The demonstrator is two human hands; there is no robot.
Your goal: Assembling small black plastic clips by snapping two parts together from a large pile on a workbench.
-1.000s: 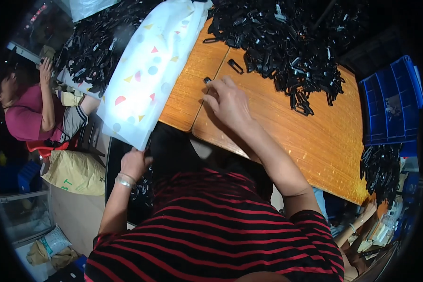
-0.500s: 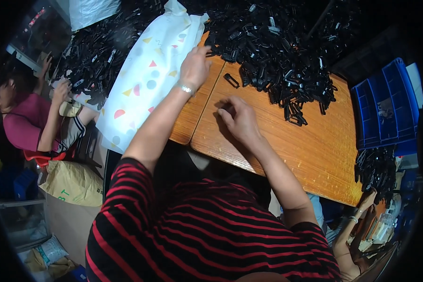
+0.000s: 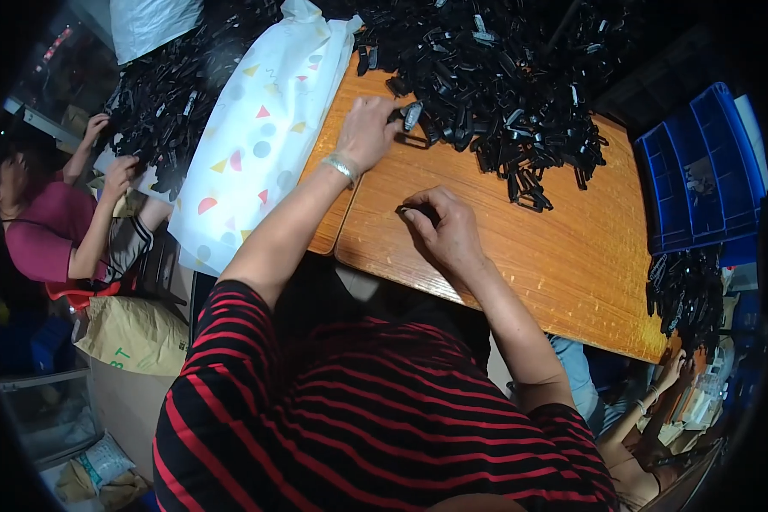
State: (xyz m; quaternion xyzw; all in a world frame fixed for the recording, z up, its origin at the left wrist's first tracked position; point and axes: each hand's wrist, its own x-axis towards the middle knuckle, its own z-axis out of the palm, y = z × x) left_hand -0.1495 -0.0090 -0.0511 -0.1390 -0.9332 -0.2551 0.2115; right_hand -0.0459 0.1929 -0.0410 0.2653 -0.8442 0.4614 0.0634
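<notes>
2 hands at a heap of black plastic parts on a wooden board.

Nearest, the right hand [image 3: 448,232] pinches 1 small black clip [image 3: 411,210] low over the wooden board [image 3: 520,256], fingers closed narrow round it. Further out, the left hand [image 3: 369,132] reaches to the edge of the big heap of black parts [image 3: 495,77], thumb and fingers closed on 1 black piece [image 3: 412,115]. Pulling from that edge could drag neighbours loose, and strays near the board's rim might drop off. A patterned white bag [image 3: 256,136] lies left, contents hidden. The blue compartment tray [image 3: 700,171], far right, looks nearly bare.
</notes>
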